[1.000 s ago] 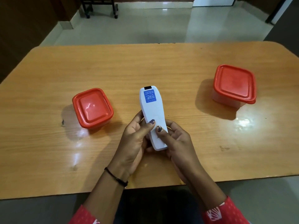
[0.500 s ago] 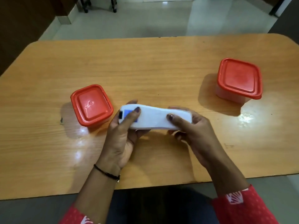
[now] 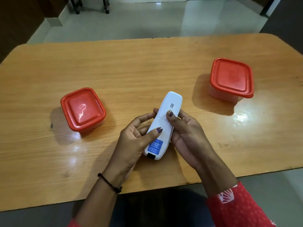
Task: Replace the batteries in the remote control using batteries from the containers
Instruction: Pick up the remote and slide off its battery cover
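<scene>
A white remote control (image 3: 161,126) is held back side up above the table, its blue-label end toward me and its QR-code end pointing away. My left hand (image 3: 132,141) grips the near half, thumb across the back above the blue label. My right hand (image 3: 185,133) cups the right side, thumb pressed on the battery cover near its seam. The cover looks closed. Two containers with red lids stand shut on the table: a smaller one (image 3: 82,108) at the left and a larger one (image 3: 232,78) at the right.
The wooden table (image 3: 147,66) has rounded corners, with its near edge just below my wrists. Glossy floor lies beyond the far edge, with chair legs (image 3: 91,5) at the back.
The remote has been turned end for end: a second ago the blue label pointed away, then it lay sideways, now it points toward me. Both hands kept hold and shifted their grip.
</scene>
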Motion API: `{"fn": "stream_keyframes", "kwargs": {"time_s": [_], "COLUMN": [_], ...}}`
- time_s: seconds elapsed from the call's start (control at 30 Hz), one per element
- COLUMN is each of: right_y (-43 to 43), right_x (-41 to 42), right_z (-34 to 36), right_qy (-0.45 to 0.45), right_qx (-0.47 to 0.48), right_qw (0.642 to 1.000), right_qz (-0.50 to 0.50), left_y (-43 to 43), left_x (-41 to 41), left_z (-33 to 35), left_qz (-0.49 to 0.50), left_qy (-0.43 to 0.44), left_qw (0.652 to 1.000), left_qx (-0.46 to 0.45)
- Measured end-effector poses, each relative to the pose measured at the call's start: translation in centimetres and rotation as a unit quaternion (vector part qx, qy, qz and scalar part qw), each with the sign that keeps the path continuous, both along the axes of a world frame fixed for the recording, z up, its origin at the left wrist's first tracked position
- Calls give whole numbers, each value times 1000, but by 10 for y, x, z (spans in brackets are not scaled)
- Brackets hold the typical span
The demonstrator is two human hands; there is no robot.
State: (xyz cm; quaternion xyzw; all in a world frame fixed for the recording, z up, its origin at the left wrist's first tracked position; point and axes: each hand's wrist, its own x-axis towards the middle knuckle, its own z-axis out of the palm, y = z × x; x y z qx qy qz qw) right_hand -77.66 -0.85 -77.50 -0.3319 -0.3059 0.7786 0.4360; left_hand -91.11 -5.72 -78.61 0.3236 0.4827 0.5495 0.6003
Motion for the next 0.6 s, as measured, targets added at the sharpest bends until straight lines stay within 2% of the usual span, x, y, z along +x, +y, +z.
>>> {"fn": "stream_keyframes", "kwargs": {"time_s": [0.17,0.33,0.47,0.6], "right_y": [-2,-5,-5,0], "right_x": [-4,-10,-11,-3], "right_z": [-1,-4,-6,-2], "right_qy": [-47,-85,-107,-83], "right_qx": [31,36,28,13], "right_qw": [997,990,984,991], "right_qz": [-45,-103,-137,-104], "left_y": [-1,-5,-7,-7], "left_x": [12,30,43,47], "left_z": [-1,-6,-9,-9], "left_qz": [39,95,104,101], "left_qy": [33,42,50,51], "left_qw": [998,993,992,992], "left_qx": [27,47,54,61]}}
